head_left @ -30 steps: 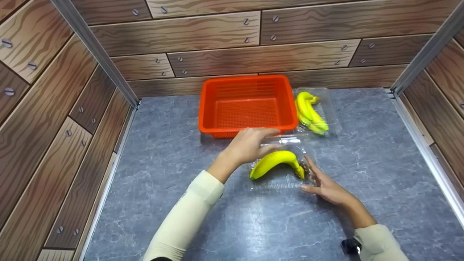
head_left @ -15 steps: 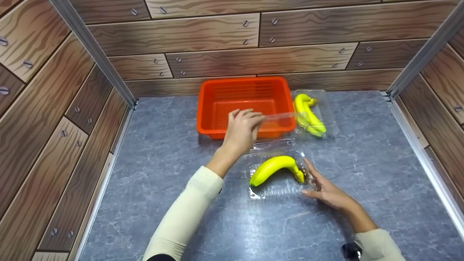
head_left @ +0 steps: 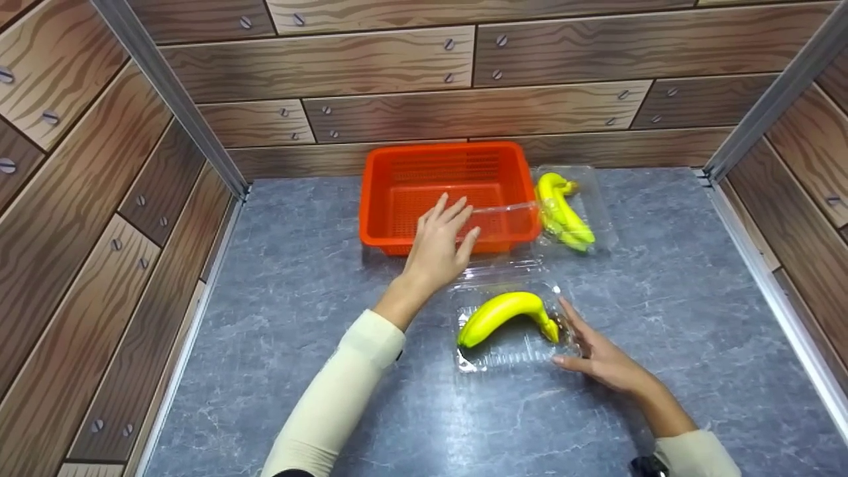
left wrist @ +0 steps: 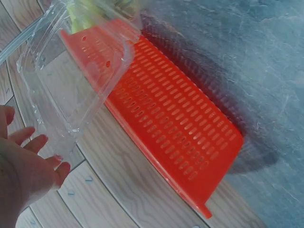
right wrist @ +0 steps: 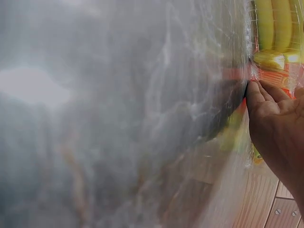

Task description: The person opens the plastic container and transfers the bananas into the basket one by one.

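The right-hand grip (head_left: 601, 354) rests against the side of a clear clamshell box (head_left: 513, 359) holding one banana (head_left: 502, 315). The left-hand grip (head_left: 436, 245), fingers (head_left: 438, 210) spread, is just beside its raised lid (head_left: 503, 226), near that orange-red basket (head_left: 366, 199) over there.

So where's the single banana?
In the head view, the single banana lies in the open clear container, in front of the red basket, just left of the right hand.

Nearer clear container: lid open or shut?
Open: its lid stands raised in front of the red basket, leaving the banana uncovered.
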Tool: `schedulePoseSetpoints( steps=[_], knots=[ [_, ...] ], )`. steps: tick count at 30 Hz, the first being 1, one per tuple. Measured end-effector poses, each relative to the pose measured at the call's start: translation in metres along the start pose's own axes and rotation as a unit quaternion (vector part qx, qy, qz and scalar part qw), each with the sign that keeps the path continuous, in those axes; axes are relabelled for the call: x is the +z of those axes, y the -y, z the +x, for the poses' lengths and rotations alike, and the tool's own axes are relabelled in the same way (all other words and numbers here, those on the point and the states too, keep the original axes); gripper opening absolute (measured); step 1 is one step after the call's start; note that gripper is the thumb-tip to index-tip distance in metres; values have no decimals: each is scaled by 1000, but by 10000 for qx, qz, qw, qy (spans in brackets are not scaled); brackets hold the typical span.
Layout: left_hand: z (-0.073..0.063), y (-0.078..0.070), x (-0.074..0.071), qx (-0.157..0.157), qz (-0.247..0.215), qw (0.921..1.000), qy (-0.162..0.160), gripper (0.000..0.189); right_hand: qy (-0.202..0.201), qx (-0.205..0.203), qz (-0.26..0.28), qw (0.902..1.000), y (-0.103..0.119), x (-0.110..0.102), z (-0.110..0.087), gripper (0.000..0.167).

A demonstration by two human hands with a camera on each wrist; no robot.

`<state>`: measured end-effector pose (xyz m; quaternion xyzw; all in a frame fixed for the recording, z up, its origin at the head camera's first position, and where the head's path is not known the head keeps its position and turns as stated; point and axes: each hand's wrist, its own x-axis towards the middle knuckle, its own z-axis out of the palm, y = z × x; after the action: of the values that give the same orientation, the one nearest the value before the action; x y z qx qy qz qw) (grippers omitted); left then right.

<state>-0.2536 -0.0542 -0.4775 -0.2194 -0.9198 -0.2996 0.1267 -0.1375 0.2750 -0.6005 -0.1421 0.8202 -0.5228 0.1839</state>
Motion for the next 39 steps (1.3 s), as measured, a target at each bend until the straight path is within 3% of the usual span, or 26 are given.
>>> schedulePoseSetpoints(
  steps=[5,11,14,16,19,22,26,29,34,39],
  knots=[
    [-9,-1,6,120,36,9995,-295,51,-81,0,23,10000,-1,1,-3,106],
    [-23,-6,15,47,-159,9933,-1146,42,-74,82,55,9999,-1,0,-3,107],
    [-32,-9,20,269,-212,9920,-1214,34,-140,109,25,9998,-2,1,-4,107],
    [-38,-11,25,478,-143,9943,-943,30,-185,108,-5,9998,-2,1,-5,108],
    [-49,-13,33,726,71,9971,-212,30,-219,146,-39,9996,-2,2,-5,107],
    [-61,-15,44,851,367,9945,488,36,-188,191,-19,9996,-2,2,-5,107],
    [-73,-16,58,904,559,9892,1004,44,-116,287,48,9995,-2,3,-4,106],
    [-78,-17,68,805,475,9861,1372,51,-123,319,55,9994,-2,3,-3,106],
    [-83,-16,82,343,351,9785,2004,66,-153,321,55,9994,-2,3,-2,106],
    [-84,-15,91,-20,170,9753,2204,74,-153,320,108,9993,-1,2,-3,106]
  ],
)
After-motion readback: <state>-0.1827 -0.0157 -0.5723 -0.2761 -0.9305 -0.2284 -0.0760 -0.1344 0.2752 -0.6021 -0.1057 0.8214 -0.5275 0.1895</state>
